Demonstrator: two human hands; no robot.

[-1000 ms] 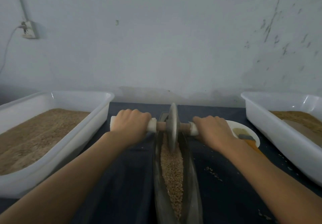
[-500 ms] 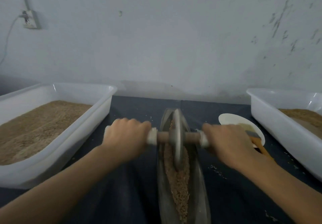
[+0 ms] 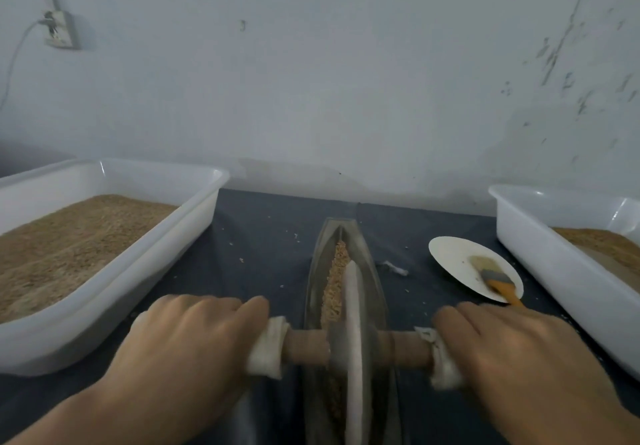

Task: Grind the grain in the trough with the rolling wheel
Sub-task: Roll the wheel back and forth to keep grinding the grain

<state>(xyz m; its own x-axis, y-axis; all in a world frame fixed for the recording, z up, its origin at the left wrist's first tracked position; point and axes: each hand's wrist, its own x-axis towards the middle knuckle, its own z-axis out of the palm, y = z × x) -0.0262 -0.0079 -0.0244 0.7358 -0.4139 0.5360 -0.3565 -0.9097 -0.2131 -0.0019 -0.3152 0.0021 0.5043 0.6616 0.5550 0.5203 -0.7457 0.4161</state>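
- Both hands curl over the cloth-wrapped ends of a wooden axle: left hand (image 3: 183, 344) grips the left wrap, right hand (image 3: 512, 351) grips the right, fingers closed round the handle.
- Between them the rolling wheel (image 3: 353, 340) stands upright on edge in the near part of the narrow metal trough (image 3: 374, 271).
- Grain (image 3: 337, 271) lies in a line along the trough's groove beyond the wheel.
- White tub on the left (image 3: 114, 292) and white tub on the right (image 3: 540, 254) each hold brown grain.
- Near the right tub, a white plate (image 3: 453, 257) carries a brush (image 3: 491, 275).
- Loose bits dot the dark cloth (image 3: 270, 236).
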